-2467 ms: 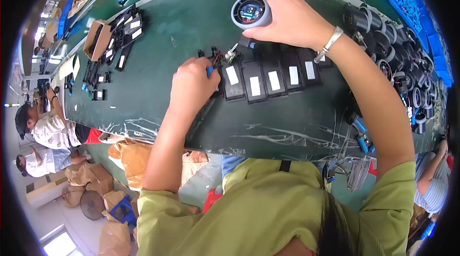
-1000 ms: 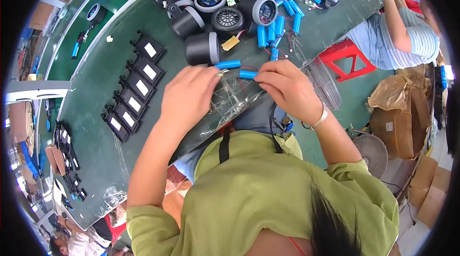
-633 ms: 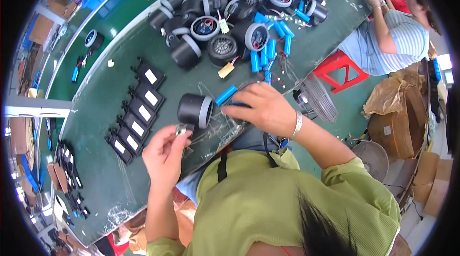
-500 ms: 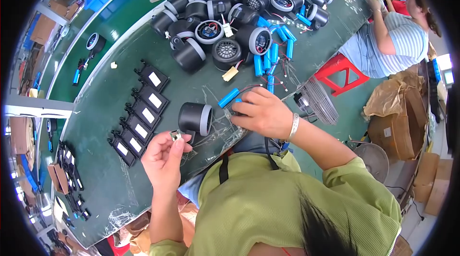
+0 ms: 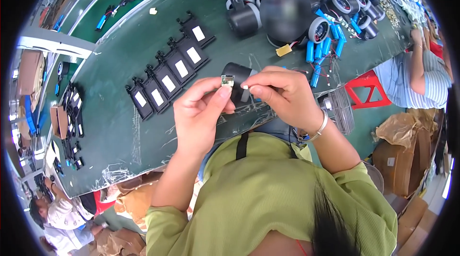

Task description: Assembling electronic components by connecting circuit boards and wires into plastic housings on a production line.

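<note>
Between thumb and forefinger, my left hand [image 5: 200,110] pinches a small green circuit board [image 5: 227,80]. My right hand [image 5: 293,98], close beside it, is closed on a tiny white connector plug [image 5: 246,87] at its fingertips. A bit of blue [image 5: 258,94], apparently a battery cell, shows under the right fingers and is mostly hidden. Just behind both hands lies a black cylindrical housing [image 5: 235,70] with a grey rim, partly covered by them. The plug and the board are near each other with a gap between.
Several black panels with white labels [image 5: 181,68] form a slanting row on the green table [image 5: 110,136]. Blue battery cells [image 5: 327,46] with wires lie at right, below piled black housings [image 5: 244,18]. A red stool [image 5: 368,90] and a seated co-worker [image 5: 421,74] are at far right.
My right hand has come from the battery cells on the table to beside my left, now with a plug in its fingertips. The view has shifted, so the table's things appear further right.
</note>
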Available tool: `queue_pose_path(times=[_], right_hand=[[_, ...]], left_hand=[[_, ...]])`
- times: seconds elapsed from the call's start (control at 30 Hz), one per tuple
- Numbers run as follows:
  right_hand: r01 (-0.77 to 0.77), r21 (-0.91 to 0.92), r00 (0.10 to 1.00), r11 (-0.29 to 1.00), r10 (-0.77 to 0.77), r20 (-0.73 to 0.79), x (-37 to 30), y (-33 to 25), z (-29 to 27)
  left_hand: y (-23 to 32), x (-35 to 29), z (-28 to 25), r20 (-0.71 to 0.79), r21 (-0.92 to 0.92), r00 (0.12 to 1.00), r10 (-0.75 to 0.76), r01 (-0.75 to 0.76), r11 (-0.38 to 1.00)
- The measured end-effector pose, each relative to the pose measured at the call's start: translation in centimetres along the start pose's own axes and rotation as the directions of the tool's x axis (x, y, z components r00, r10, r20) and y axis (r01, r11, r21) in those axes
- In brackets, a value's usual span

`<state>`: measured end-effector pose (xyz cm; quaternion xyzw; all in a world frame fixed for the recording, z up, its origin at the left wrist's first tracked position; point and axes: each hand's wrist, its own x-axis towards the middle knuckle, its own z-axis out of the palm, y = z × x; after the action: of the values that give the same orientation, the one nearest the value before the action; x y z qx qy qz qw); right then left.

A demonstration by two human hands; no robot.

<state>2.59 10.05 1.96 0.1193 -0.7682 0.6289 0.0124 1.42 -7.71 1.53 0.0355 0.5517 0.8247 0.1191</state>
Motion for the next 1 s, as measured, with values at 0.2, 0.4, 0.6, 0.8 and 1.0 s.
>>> queue_pose_path(times=[0.2,0.4,0.6,0.8,1.0], right_hand=[[0.072,-0.140,0.997,0.987,-0.075,-0.018,0.1,-0.9,1.2],[0.199,-0.275,0.974,0.941,-0.221,-0.050,0.2,-0.5,1.4],[0.276,-0.451,0.928,0.849,-0.357,-0.104,-0.2,-0.7,1.8],[0.179,-0.386,0.910,0.905,-0.301,-0.284,-2.0,-1.5,4.3],[0.163,-0.437,0.914,0.884,-0.303,-0.272,-2.3,-1.2,4.3]], left_hand=[[-0.1,-0.6,0.0,0.006,-0.007,1.000,-0.029,0.029,1.000],[-0.2,-0.7,0.0,0.018,0.020,1.000,-0.014,0.014,1.000],[-0.4,-0.8,0.5,0.058,0.240,0.990,0.128,-0.139,0.961],[-0.8,-1.2,0.5,0.125,0.704,0.879,0.460,-0.405,0.584],[-0.8,-0.6,0.7,0.298,0.739,0.799,0.522,-0.539,0.404]])
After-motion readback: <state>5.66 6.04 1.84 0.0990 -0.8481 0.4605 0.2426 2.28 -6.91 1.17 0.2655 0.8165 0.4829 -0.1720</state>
